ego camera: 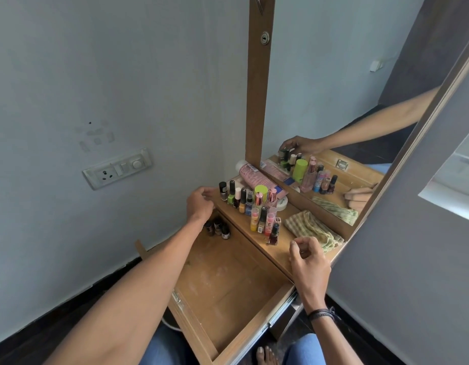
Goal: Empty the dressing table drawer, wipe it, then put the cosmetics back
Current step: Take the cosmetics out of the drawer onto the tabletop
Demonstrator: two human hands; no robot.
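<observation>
- Seen from my remote seat: the pulled-out light wooden drawer (228,291) is nearly bare. Three small dark glass bottles (217,229) stand in its back left corner, just under the wooden tabletop (278,248).
- Small glass nail-polish bottles (237,197) crowd the tabletop. I judge them light, hard, slick and breakable, best pinched round the body below the cap.
- The checked green-and-cream cloth (307,227) lies limp by the mirror and could be grabbed anywhere.
- The left hand (200,205) curls at the tabletop edge beside the polishes; I cannot tell if it holds anything. The right hand (309,262) hovers loosely curled and empty near the cloth.
</observation>
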